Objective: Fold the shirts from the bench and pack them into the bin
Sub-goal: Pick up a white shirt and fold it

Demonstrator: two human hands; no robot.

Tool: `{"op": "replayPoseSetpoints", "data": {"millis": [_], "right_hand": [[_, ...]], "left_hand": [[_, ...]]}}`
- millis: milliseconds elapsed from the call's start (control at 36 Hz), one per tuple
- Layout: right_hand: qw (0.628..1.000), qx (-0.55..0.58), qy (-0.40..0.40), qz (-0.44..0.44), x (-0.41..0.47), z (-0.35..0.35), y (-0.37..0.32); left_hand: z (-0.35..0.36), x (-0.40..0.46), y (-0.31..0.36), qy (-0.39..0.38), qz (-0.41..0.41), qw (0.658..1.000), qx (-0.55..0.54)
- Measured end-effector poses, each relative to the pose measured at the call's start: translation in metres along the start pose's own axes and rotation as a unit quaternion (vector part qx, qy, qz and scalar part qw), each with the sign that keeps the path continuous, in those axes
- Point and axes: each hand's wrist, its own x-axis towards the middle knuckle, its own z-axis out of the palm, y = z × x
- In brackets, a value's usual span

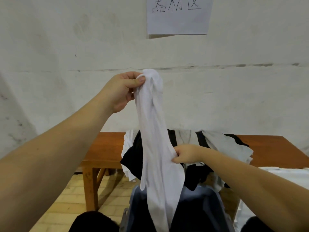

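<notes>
- Head view, nearest: two dark knees (93, 221) at the bottom edge, one at each side of the bin.
- Between the knees, a blue-grey bin (133, 206), dark inside, standing on the brick floor (63, 205) in front of the bench.
- Left forearm reaching up from the lower left; left hand (122, 91) raised high before the wall, fingers curled, thumb and fingers pinching the top of a white shirt (155, 131).
- White shirt hanging long and bunched from that pinch, lower end falling into the bin.
- Right hand (187, 155) lower, at bench height, fingers curled and pinching the right edge of the same shirt about halfway down.
- Behind the shirt, a brown wooden bench (107, 148) against the wall, carrying a loose pile of shirts (222, 144), white, black and grey, some hanging over the front edge above the bin.
- At the far right edge, more white cloth (287, 174), not clear what it lies on.
- On the white wall (66, 47), up high, a paper sign (178, 15) with handwritten characters.
</notes>
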Motion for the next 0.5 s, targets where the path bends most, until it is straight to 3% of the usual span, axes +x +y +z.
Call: {"op": "replayPoseSetpoints", "data": {"millis": [250, 500], "right_hand": [[0.998, 0.048, 0.010, 0.035, -0.007, -0.002, 0.024], [0.946, 0.310, 0.093, 0.009, -0.016, -0.001, 0.039]], "left_hand": [[-0.025, -0.008, -0.001, 0.031, 0.006, 0.999, 0.020], [-0.039, -0.016, -0.003, 0.088, 0.014, 0.991, 0.097]]}}
